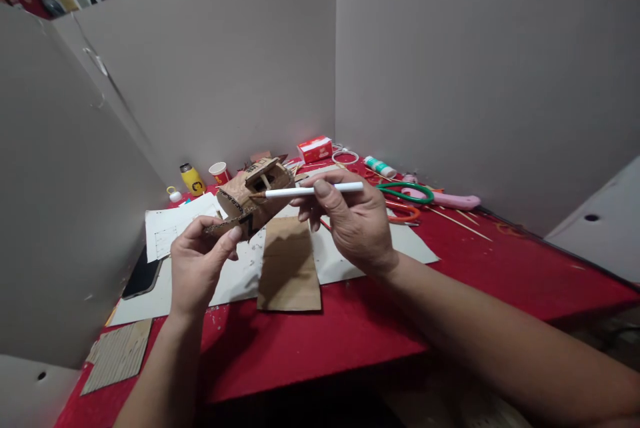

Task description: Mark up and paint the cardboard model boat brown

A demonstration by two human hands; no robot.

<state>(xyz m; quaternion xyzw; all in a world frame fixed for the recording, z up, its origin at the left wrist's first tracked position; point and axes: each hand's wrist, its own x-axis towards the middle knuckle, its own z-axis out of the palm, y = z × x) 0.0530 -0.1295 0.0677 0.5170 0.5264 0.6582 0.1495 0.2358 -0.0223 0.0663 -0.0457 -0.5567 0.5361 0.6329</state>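
A brown cardboard model [267,215], shaped somewhat like a boat with a small cabin, is tilted in the air above the table. My left hand [203,251] pinches its near left end between thumb and fingers. In my right hand [350,218] is a slim white paintbrush [315,190], held between thumb and fingers. Its brown tip points left and meets the model near the cabin opening in this view; whether it touches I cannot tell. Beneath the model lies a flat cardboard piece [289,275] on white paper [345,265].
The table has a red cover [320,348]. A phone [143,278] and corrugated cardboard [119,356] lie left. Behind stand a yellow bottle [192,179], a paper cup [219,173] and a red box [315,149]. Green-handled scissors [425,191], a pink tool [453,201] and sticks lie right.
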